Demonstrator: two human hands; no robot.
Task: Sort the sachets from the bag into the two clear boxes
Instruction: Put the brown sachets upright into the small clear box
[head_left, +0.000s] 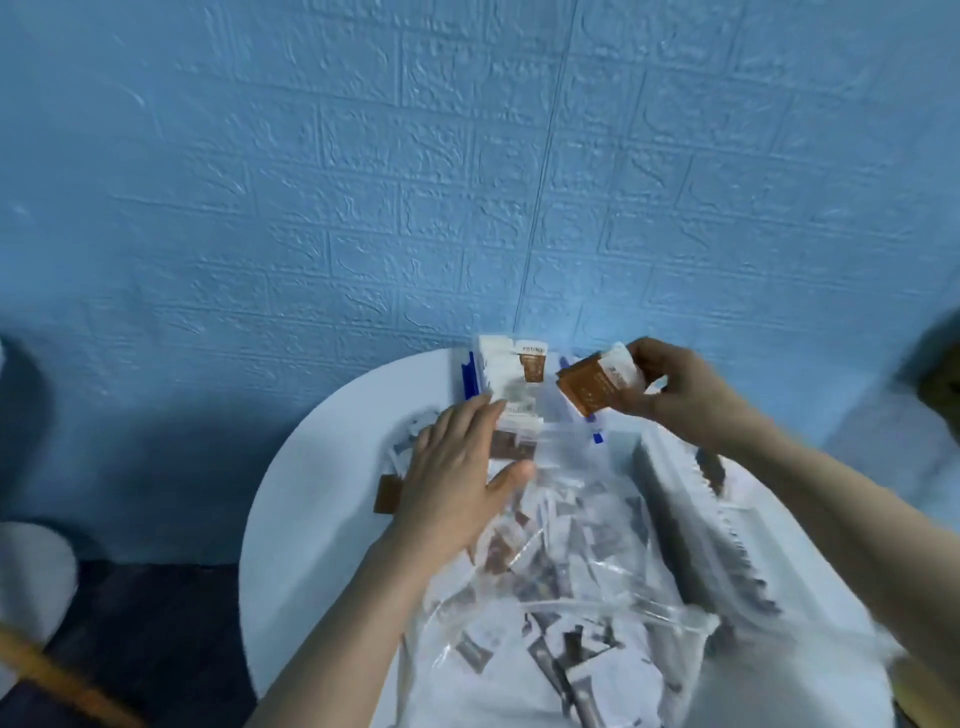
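Note:
A clear plastic bag (566, 597) full of brown-and-white sachets lies on the round white table (317, 499), its mouth toward the wall. My right hand (675, 389) pinches a few brown-and-white sachets (597, 387) above the table's far side. My left hand (457, 478) lies flat with straight fingers over loose sachets left of the bag. Its fingertips reach a clear box (511, 384) with blue clips, where sachets stand upright. A second clear box (696, 525) with sachets in a row lies along the bag's right side.
A loose brown sachet (388, 494) lies by my left wrist on the table. A blue textured wall stands right behind the table. The dark floor shows at lower left, with a wooden stick (57, 686) and a pale object at the left edge.

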